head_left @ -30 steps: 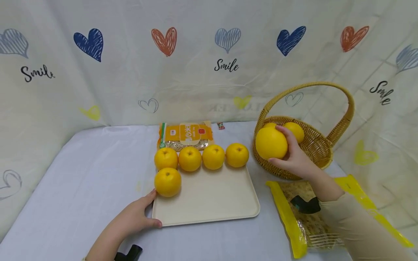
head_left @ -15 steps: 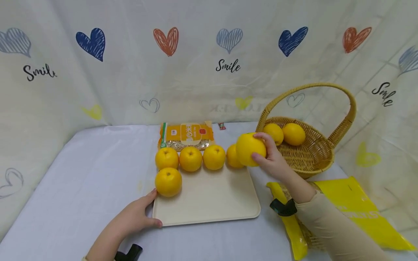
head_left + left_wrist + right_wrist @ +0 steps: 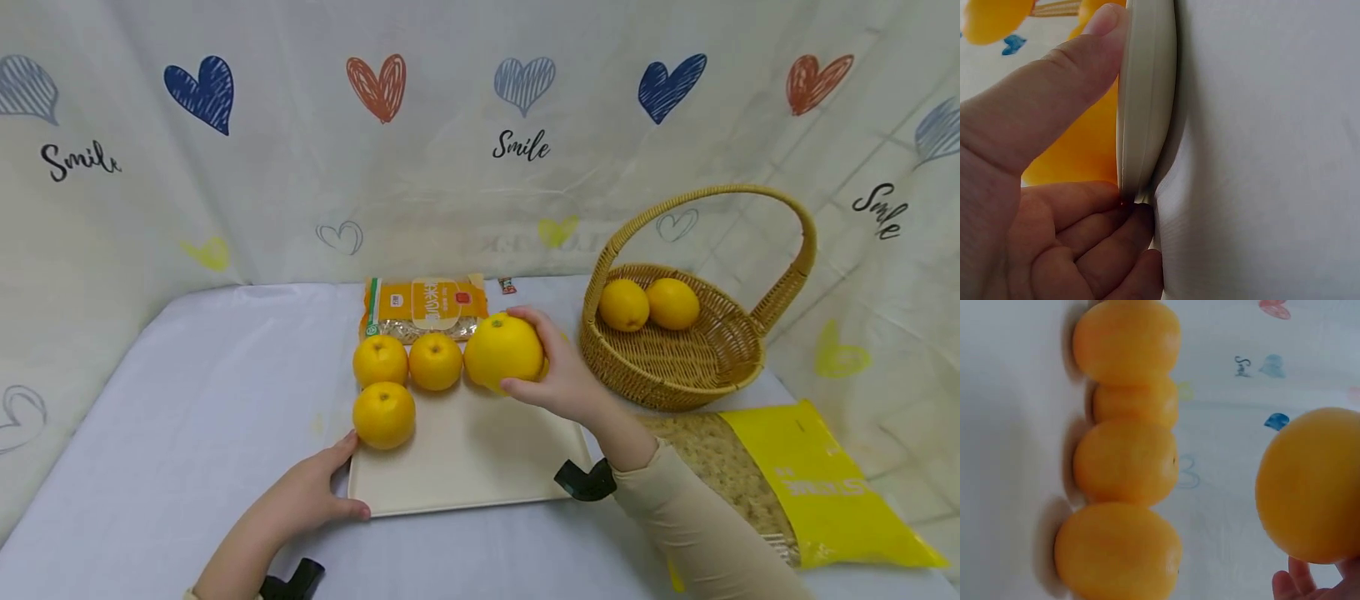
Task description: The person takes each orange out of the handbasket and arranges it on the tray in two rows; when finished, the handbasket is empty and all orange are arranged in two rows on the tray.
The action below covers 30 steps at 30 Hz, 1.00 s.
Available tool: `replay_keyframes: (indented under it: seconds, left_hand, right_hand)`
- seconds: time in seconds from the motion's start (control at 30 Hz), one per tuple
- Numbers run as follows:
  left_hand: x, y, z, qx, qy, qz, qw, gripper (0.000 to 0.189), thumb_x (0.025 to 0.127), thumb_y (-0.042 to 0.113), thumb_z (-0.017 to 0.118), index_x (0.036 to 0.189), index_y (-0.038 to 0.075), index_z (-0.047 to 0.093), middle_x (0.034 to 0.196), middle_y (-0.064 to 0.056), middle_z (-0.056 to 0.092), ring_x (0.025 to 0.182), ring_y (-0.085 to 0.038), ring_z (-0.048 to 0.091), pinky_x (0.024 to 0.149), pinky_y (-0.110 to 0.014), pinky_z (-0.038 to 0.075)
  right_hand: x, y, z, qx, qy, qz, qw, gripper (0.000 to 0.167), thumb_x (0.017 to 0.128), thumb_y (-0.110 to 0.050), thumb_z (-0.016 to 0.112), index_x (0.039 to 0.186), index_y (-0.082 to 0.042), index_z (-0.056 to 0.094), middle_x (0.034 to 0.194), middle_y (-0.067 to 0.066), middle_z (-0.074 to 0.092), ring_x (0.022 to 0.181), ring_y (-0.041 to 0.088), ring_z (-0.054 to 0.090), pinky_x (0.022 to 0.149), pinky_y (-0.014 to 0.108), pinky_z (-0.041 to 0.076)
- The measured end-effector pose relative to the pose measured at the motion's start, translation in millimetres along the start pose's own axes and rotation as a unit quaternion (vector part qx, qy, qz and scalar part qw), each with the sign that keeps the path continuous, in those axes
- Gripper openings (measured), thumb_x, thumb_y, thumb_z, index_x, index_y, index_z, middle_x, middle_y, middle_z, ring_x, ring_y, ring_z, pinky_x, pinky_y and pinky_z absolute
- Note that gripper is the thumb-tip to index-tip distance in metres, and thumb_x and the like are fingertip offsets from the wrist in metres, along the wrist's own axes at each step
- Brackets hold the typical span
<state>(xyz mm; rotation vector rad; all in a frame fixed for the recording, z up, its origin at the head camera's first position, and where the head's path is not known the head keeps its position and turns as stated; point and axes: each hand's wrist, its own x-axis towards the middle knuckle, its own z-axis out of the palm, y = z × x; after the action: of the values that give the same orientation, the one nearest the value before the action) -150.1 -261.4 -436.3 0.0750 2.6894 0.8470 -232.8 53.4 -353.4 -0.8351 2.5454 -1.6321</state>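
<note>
My right hand [image 3: 558,375] grips an orange [image 3: 504,350] above the tray's back right part. In the right wrist view the held orange [image 3: 1313,487] hangs clear of the row of oranges [image 3: 1125,462]. The cream tray [image 3: 472,475] bears a back row of oranges, the right end of which the held one and the hand partly hide. One more orange [image 3: 383,415] sits in front of the row's left end. At the tray's front left corner, my left hand [image 3: 315,483] holds the edge; the left wrist view shows its thumb [image 3: 1100,28] and curled fingers [image 3: 1104,244] against the rim [image 3: 1144,94].
A wicker basket [image 3: 675,375] with a tall handle stands at the back right, two oranges [image 3: 648,304] inside. A yellow bag [image 3: 832,492] lies in front of it, partly under the right forearm. Behind the tray lies an orange packet [image 3: 427,307], with a small wrapper [image 3: 507,286] beside it.
My right hand has carried the orange left from over the basket to above the tray's back row. The left hand stays at the tray's corner.
</note>
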Motion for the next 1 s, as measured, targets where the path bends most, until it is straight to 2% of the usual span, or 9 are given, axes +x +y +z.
replay_keyframes:
  seconds: [0.17,0.3,0.5,0.7,1.0]
  left_hand:
    - [-0.3,-0.4,0.2,-0.002,0.000,0.003,1.0000,0.109,0.052,0.048,0.082,0.140,0.005,0.033,0.145,-0.011,0.034,0.132,-0.035,0.033,0.105,-0.054,0.029]
    - [0.4,-1.4,0.1,-0.003,0.004,0.005,1.0000,0.109,0.052,0.048,0.082,0.140,0.005,0.033,0.146,-0.011,0.033,0.132,-0.034,0.033,0.105,-0.053,0.028]
    - [1.9,-2.7,0.9,-0.003,0.002,0.004,1.0000,0.109,0.052,0.049,0.081,0.140,0.005,0.033,0.146,-0.010,0.033,0.132,-0.034,0.032,0.106,-0.053,0.028]
    - [-0.6,-2.1,-0.4,-0.001,0.005,0.009,0.9999,0.107,0.054,0.048,0.081,0.140,0.005,0.034,0.145,-0.010,0.034,0.132,-0.033,0.034,0.106,-0.052,0.028]
    - [-1.2,-1.1,-1.0,0.000,0.009,0.006,0.9999,0.106,0.054,0.046,0.082,0.141,0.008,0.033,0.144,-0.010,0.036,0.131,-0.032,0.035,0.106,-0.051,0.029]
  right_hand:
    - [3.0,-3,19,0.017,-0.005,-0.011,0.9998,0.083,0.070,-0.008,0.074,0.137,-0.018,0.027,0.139,0.004,0.036,0.110,0.025,0.050,0.090,0.041,0.046]
    - [3.6,-2,35,0.014,-0.016,-0.004,0.9998,0.092,0.071,-0.009,0.073,0.143,-0.020,0.018,0.143,0.002,0.033,0.123,0.021,0.041,0.103,0.044,0.037]
    - [-0.1,4,57,-0.002,-0.016,0.046,0.9988,0.084,0.069,-0.014,0.074,0.138,-0.024,0.028,0.139,-0.003,0.035,0.119,0.018,0.042,0.102,0.043,0.037]
    - [-5.7,13,76,-0.035,-0.017,0.097,0.9946,0.083,0.068,-0.017,0.077,0.136,-0.022,0.031,0.136,0.000,0.037,0.117,0.018,0.043,0.103,0.044,0.036]
    - [-5.8,17,95,-0.080,-0.014,0.103,0.9914,0.080,0.067,-0.019,0.078,0.133,-0.021,0.033,0.137,0.003,0.036,0.121,0.024,0.034,0.101,0.051,0.035]
